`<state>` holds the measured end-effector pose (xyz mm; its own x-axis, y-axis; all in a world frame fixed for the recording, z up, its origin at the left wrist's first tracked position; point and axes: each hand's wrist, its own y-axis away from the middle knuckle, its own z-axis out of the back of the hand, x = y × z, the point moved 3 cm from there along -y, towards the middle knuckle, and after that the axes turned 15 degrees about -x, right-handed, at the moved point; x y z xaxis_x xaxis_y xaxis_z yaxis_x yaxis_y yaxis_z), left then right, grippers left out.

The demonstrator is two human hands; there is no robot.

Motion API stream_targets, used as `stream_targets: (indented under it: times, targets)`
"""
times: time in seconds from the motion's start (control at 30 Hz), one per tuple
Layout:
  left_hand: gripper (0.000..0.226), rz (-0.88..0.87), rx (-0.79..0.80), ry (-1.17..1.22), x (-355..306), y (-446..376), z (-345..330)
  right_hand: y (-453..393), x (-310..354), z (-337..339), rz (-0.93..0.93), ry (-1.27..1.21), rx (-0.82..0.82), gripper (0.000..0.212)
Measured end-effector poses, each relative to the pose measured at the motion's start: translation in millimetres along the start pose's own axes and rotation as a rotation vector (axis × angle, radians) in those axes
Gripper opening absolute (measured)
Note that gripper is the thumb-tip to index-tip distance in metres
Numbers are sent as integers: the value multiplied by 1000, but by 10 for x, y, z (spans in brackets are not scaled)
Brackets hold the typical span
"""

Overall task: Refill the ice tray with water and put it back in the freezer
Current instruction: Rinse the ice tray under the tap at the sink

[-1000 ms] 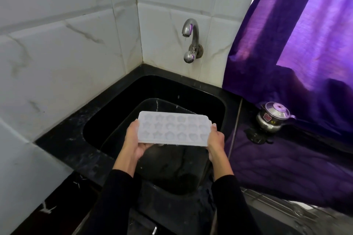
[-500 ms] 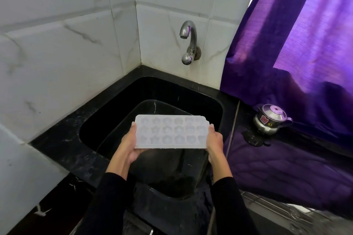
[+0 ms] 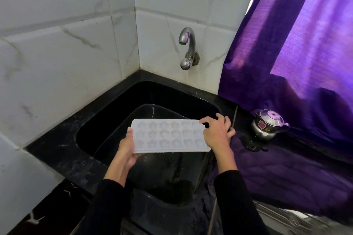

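1. Gripped by the left hand (image 3: pixel 127 149) at its left end, thumb on the rim, fingers curled beneath: the ice tray (image 3: pixel 169 135), held level over the sink (image 3: pixel 91 131).
2. Loosened at the tray's far right corner: the right hand (image 3: pixel 216 131), fingers spread and relaxed, barely touching the edge.
3. Best carried level to under the tap (image 3: pixel 187 47), dry and shut off, then filled with a thin stream.
4. Set into the black worktop's (image 3: pixel 57 150) back corner against marbled tiles: the sink.
5. Parked near the worktop's right edge, beneath a purple curtain (image 3: pixel 296 44): a small steel kettle (image 3: pixel 268 125).
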<state>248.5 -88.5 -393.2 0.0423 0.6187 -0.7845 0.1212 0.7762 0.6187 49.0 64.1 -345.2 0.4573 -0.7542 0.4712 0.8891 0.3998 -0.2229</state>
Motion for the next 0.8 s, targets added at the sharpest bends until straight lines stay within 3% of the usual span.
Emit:
stream_targets:
  times: [0.27, 0.7, 0.8]
  targets:
    - [44, -18, -3, -20, -29, -3, 2, -6, 152, -39, 163, 258, 99, 66]
    - [41, -39, -27, -18, -25, -37, -16, -18, 147, -61, 175, 297, 111, 61]
    - [42, -37, -18, -30, -30, -24, -39, -3, 183, -70, 181, 319, 100, 53]
